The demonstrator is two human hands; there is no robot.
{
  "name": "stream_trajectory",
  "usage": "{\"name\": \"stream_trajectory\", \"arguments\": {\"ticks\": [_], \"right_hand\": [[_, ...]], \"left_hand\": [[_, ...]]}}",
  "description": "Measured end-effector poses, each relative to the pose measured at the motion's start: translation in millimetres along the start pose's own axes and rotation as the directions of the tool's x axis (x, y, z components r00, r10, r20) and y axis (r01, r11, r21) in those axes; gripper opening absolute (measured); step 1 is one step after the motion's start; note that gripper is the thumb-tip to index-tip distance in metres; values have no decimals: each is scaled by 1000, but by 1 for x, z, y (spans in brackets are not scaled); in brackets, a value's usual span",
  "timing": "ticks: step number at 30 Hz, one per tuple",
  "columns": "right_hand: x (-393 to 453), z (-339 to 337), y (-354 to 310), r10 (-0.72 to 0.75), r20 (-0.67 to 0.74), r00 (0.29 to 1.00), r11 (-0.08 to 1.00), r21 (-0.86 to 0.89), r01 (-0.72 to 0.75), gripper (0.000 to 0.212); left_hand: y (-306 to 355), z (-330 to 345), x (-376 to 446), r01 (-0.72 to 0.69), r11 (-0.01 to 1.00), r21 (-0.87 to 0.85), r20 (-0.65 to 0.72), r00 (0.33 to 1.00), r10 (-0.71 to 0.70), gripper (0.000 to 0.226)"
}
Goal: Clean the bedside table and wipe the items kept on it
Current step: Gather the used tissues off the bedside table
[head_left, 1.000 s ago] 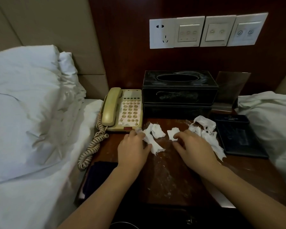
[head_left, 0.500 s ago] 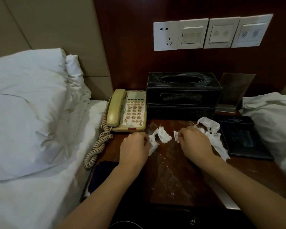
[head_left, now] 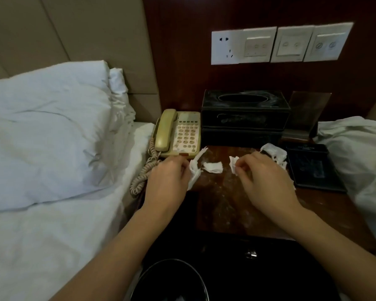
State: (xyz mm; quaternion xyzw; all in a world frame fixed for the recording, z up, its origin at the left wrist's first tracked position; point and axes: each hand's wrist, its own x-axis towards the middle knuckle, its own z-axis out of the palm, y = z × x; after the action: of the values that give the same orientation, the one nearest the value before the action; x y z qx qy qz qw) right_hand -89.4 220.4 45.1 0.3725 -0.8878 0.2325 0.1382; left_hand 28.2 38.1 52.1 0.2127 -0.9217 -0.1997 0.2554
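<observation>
The dark wooden bedside table [head_left: 228, 205] is smeared with white dust. My left hand [head_left: 167, 181] grips a long torn strip of white tissue [head_left: 194, 168] just in front of the beige telephone [head_left: 178, 133]. My right hand [head_left: 267, 181] pinches a small tissue scrap [head_left: 233, 164]. Between the hands one loose tissue piece [head_left: 213, 166] lies on the table. More crumpled tissue [head_left: 274, 153] sits behind my right hand, partly hidden by it.
A black tissue box [head_left: 245, 114] stands at the back. A dark folder [head_left: 313, 166] lies at the right, with a clear stand [head_left: 306, 114] behind it. A black bin [head_left: 172, 281] sits below the table front. Pillow [head_left: 46, 131] left, bedding [head_left: 360, 153] right.
Both hands have closed on tissue pieces and lifted them slightly off the table. The view has tilted down, bringing the black bin into sight.
</observation>
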Motion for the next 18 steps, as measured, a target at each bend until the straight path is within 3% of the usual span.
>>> {"name": "stream_trajectory", "arguments": {"ticks": [3,6,10,14,18], "right_hand": [[-35,-9,-23,-63,28,998,995,72,61,8],[-75,-3,-43,-112,100,989,988,117,100,5],[-121,27,-62,-142,216,966,977,190,101,8],[-156,69,-71,-160,363,918,977,191,95,13],[-178,110,-71,-140,517,844,986,148,73,19]], "left_hand": [[-8,-22,-41,-63,998,16,-19,998,64,6],[-25,-33,-102,-102,994,45,151,984,94,11],[-61,-18,-166,-2,991,134,469,881,-62,15],[-107,13,-191,74,971,227,572,797,-195,19],[-134,44,-208,144,958,248,591,761,-268,20]]}}
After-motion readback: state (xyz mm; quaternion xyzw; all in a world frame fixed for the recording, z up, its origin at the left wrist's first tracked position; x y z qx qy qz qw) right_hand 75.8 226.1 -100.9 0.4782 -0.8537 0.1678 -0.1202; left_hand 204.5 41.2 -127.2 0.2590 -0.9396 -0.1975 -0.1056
